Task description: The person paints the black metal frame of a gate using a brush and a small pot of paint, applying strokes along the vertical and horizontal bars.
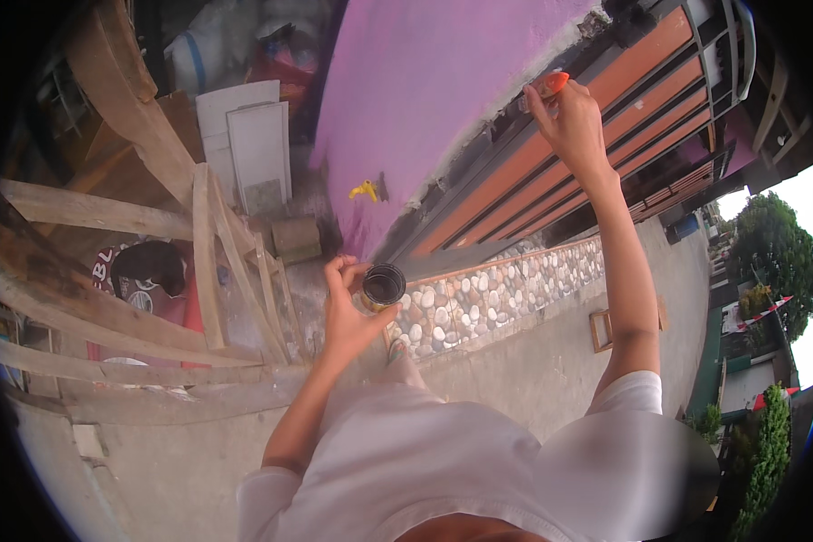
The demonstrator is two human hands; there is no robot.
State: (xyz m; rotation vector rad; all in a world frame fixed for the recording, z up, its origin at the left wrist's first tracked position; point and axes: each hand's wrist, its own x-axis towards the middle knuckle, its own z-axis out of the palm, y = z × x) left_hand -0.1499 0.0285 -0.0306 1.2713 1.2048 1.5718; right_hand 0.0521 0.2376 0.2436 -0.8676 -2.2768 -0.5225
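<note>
My left hand (341, 312) is wrapped around a small open paint can (384, 285), whose inside looks dark. It is held in front of my body, above the near end of a pebble-faced base (470, 303). Stretched up to the right, my right hand (574, 134) grips a paintbrush (558, 81) with an orange handle end. The bristles are hard to make out. That hand is close to the dark frame of an orange-slatted metal gate (515, 185), beside the rough edge of a purple wall (415, 99).
A yellow tap (364, 190) sticks out from the purple wall. On the left stands a rough timber frame (206, 253), with white panels (257, 149) leaning behind it. A small wooden frame (600, 331) lies on the concrete ground (533, 388) to the right.
</note>
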